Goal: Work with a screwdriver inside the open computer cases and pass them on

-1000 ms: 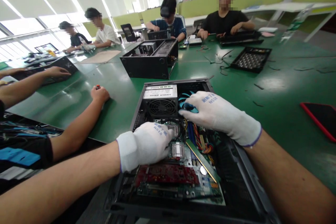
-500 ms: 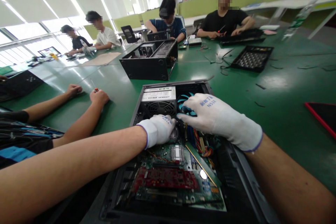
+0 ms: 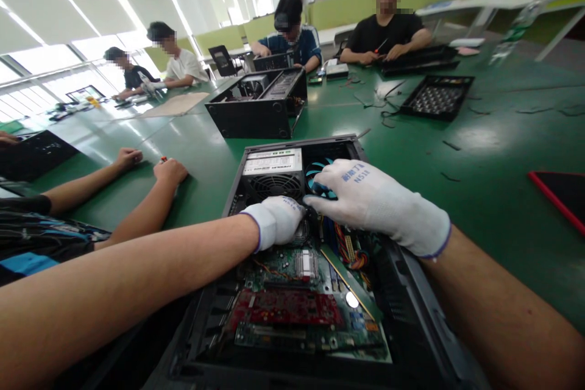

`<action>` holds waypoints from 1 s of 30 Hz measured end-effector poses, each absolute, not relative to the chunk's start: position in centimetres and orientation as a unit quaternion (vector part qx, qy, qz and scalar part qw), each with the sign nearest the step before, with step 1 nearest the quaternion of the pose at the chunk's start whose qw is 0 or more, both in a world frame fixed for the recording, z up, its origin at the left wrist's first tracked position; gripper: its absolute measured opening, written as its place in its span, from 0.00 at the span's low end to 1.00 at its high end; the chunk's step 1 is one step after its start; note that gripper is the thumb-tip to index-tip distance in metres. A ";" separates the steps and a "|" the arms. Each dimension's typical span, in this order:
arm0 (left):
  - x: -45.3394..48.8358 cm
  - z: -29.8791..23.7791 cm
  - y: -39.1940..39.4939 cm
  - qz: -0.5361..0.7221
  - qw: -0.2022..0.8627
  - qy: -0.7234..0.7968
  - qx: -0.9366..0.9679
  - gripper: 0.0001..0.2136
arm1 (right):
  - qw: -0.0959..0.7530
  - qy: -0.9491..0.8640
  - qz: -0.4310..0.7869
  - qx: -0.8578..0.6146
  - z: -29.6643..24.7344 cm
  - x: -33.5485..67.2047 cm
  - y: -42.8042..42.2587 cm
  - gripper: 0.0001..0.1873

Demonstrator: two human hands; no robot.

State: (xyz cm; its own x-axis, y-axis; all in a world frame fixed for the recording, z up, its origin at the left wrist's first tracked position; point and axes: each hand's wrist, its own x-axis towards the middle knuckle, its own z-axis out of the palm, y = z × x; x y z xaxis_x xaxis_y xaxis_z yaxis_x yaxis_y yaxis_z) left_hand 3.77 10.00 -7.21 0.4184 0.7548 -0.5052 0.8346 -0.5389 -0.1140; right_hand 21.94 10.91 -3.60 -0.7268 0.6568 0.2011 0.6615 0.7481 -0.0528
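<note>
Find the open computer case [image 3: 425,292] on the green desk [image 3: 493,213], straight ahead, nearest edge dark and partly cut off. Keep cuffs clear of the red card [image 3: 287,308], and mind the green strip [image 3: 351,284] lying aslant over the board, best treated as loose until checked. Deeper in, keep the coloured wires [image 3: 350,250] free of snags, and trace each before pulling anything. Past the finned heatsink [image 3: 306,264], see the left hand [image 3: 278,219], gloved, knuckles up, fingertips hidden; cannot tell whether clamped on anything, nor identify the small dark part just beside it. To its right, see the right hand [image 3: 379,204] at the blue fan [image 3: 316,169], thumb and forefinger apart, other fingers out of sight; cannot tell whether gripping or merely resting. Probably better to steady the fan by its frame than by the blades, and to avoid leaning on the power supply [image 3: 274,161] beyond. Across the desk, cannot make out much inside the second case [image 3: 249,119].
</note>
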 end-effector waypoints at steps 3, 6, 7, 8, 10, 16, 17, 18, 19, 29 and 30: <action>4.0 -7.1 10.0 -0.263 0.076 0.471 0.839 0.19 | 0.102 -0.930 -0.007 -0.354 -3.6 21.9 10.9 0.25; 4.1 -7.0 9.9 -0.265 0.074 0.468 0.840 0.19 | 0.102 -0.930 -0.009 -0.353 -3.6 21.9 10.9 0.24; 4.0 -7.0 9.9 -0.265 0.073 0.468 0.840 0.19 | 0.102 -0.930 -0.010 -0.352 -3.6 21.9 10.9 0.24; 4.0 -7.0 9.9 -0.264 0.073 0.467 0.841 0.18 | 0.103 -0.930 -0.013 -0.352 -3.6 22.0 11.0 0.24; 3.9 -7.1 9.9 -0.266 0.072 0.467 0.840 0.18 | 0.107 -0.930 -0.015 -0.350 -3.7 22.0 11.0 0.24; 4.0 -7.2 10.2 -0.276 0.082 0.463 0.838 0.23 | 0.111 -0.930 -0.016 -0.349 -3.9 22.0 11.0 0.23; 4.0 -7.3 10.3 -0.277 0.083 0.461 0.839 0.23 | 0.110 -0.931 -0.013 -0.348 -3.9 22.0 11.0 0.23; 4.0 -7.4 10.3 -0.278 0.084 0.459 0.840 0.24 | 0.109 -0.931 -0.010 -0.348 -3.9 22.0 11.0 0.23; 4.0 -7.6 10.4 -0.277 0.084 0.457 0.841 0.24 | 0.106 -0.931 -0.007 -0.348 -3.8 21.9 11.0 0.23; 3.4 -7.8 10.8 -0.261 0.098 0.451 0.848 0.36 | 0.101 -0.929 0.009 -0.357 -3.3 21.9 10.7 0.25; 3.3 -7.6 10.8 -0.259 0.100 0.452 0.848 0.36 | 0.108 -0.928 0.009 -0.357 -3.3 21.9 10.7 0.24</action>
State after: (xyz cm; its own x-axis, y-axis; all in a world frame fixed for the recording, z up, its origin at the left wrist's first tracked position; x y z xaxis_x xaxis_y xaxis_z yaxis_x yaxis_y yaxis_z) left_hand 3.34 10.76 -7.61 0.4577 0.7139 -0.5300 0.8174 -0.5723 -0.0650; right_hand 21.88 10.72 -3.34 -0.7221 0.6640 0.1941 0.6599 0.7454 -0.0943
